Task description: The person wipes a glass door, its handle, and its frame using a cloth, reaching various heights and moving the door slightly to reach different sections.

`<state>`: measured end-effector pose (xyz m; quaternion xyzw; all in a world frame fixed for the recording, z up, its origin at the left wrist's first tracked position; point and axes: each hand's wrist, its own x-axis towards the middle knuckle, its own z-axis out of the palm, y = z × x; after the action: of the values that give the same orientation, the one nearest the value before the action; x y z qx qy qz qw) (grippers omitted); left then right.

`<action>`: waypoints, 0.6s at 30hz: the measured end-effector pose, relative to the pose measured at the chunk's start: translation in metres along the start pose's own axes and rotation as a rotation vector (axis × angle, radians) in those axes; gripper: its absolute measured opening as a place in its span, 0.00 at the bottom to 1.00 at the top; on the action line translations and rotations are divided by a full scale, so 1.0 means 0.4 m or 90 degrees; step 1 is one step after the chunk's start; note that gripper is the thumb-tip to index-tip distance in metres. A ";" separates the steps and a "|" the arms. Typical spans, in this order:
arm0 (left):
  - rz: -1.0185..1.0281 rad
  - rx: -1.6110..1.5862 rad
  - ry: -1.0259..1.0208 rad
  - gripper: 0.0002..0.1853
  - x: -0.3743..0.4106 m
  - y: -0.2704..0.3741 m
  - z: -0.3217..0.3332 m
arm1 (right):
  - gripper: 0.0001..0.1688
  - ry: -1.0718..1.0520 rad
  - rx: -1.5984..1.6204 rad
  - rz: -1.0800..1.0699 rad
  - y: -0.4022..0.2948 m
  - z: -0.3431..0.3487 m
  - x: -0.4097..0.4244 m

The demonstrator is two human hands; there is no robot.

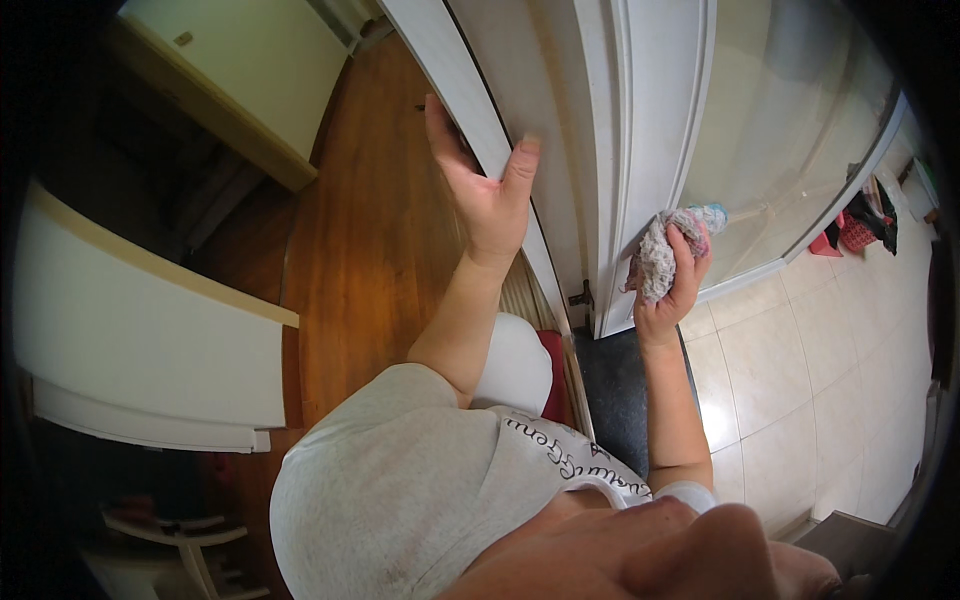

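My left hand (484, 195) is around the edge of a white door frame (544, 277), its thumb on the inner face and its fingers partly hidden on the far side. My right hand (679, 277) grips a crumpled grey and pink cloth (658, 255) against the edge of a white door (652, 150) with a glazed panel (750, 165). A dark metal hinge (581, 298) sits low between the frame and the door.
Wooden flooring (360, 247) lies left of the frame, pale floor tiles (772, 360) right. A dark threshold slab (615, 390) is under the door. A pink patterned bag (856, 231) stands at far right; a white chair (187, 544) is at lower left.
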<state>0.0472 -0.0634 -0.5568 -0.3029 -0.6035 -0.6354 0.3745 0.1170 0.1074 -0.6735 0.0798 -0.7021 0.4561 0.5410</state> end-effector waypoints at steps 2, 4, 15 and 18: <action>-0.038 -0.056 -0.005 0.46 0.007 -0.002 -0.001 | 0.23 0.007 -0.005 -0.011 0.008 -0.001 -0.001; -0.085 -0.079 -0.017 0.44 0.018 0.023 -0.003 | 0.23 0.004 0.004 -0.006 0.007 0.000 0.000; -0.197 -0.114 0.016 0.43 0.037 0.062 -0.007 | 0.17 0.242 0.017 0.127 0.018 -0.039 0.124; -0.166 -0.109 -0.016 0.46 0.041 0.060 -0.018 | 0.16 0.303 0.031 0.070 0.011 -0.031 0.209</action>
<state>0.0590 -0.0721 -0.5306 -0.2606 -0.5857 -0.7242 0.2541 0.0891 0.1507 -0.6064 -0.0554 -0.5470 0.5076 0.6633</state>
